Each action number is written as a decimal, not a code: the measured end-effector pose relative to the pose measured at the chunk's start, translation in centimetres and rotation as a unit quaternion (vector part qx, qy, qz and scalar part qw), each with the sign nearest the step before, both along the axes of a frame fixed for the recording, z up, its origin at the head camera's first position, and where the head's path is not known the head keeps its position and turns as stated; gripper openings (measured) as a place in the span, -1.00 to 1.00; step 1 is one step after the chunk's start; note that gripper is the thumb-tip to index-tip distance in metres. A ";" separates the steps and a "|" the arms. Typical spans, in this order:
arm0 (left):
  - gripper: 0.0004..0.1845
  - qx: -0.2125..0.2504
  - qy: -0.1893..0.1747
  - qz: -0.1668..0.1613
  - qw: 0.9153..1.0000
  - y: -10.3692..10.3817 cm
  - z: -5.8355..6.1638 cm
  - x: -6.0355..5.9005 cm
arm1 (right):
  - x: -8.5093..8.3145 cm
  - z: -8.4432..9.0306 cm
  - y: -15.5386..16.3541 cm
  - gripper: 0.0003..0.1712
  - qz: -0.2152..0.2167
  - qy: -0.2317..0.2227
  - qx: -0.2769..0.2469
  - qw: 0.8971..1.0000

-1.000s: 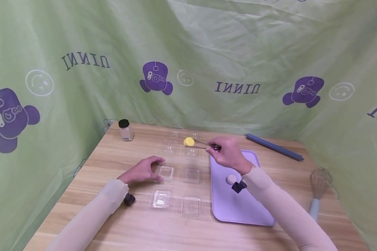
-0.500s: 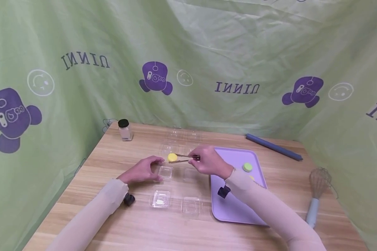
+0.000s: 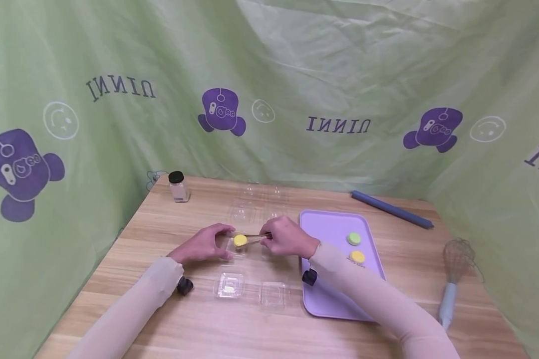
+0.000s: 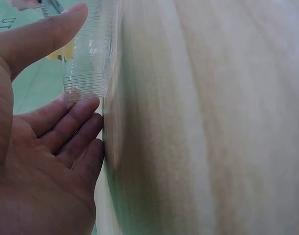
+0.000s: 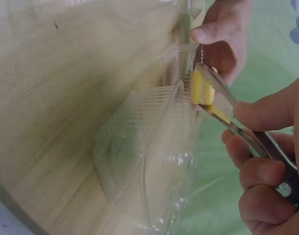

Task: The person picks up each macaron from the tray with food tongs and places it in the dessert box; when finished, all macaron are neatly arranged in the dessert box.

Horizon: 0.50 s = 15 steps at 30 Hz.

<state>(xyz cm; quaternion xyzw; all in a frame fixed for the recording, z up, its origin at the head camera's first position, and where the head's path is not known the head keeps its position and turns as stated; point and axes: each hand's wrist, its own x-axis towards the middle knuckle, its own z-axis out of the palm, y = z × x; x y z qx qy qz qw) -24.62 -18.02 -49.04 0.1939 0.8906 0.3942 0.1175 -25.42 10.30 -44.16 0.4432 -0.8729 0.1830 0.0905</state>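
Observation:
My right hand [image 3: 287, 237] grips a pair of metal tongs [image 5: 269, 142] with serrated tips. Between the tips is a yellow macaron [image 3: 240, 241], seen edge-on in the right wrist view. It hangs over a clear plastic box [image 4: 88, 73] with ribbed walls. My left hand [image 3: 202, 243] stays at the left side of that box, thumb and fingers spread apart. In the left wrist view its fairly straight fingertips touch the box's lower corner, and the thumb overlaps the wall.
Several more clear boxes stand in two columns, one [image 3: 230, 284] nearest the front. A purple tray [image 3: 341, 304] bears a green macaron [image 3: 354, 239] and a yellow one. Around them are a dark-lidded jar [image 3: 178, 187], a blue rolling pin [image 3: 392, 209] and a whisk [image 3: 453, 279].
My right hand has moved left and toward me, bringing the tongs and yellow macaron from the far boxes to the box by my left hand. The left hand has stayed put.

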 end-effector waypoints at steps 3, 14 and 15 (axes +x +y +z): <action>-0.09 0.000 -0.002 -0.002 1.000 0.1 0.0 -0.1 | -0.2 -0.2 -0.1 -0.86 0.000 -0.006 0.006 1.000; -0.08 0.012 -0.006 -0.006 1.000 -0.1 -0.1 -0.1 | -0.4 -0.2 -1.1 -0.84 -0.004 -0.034 0.021 0.999; -0.07 0.012 -0.007 -0.006 1.000 -0.1 -0.1 -0.1 | -0.5 -0.2 -1.2 -0.84 -0.006 -0.035 0.025 0.999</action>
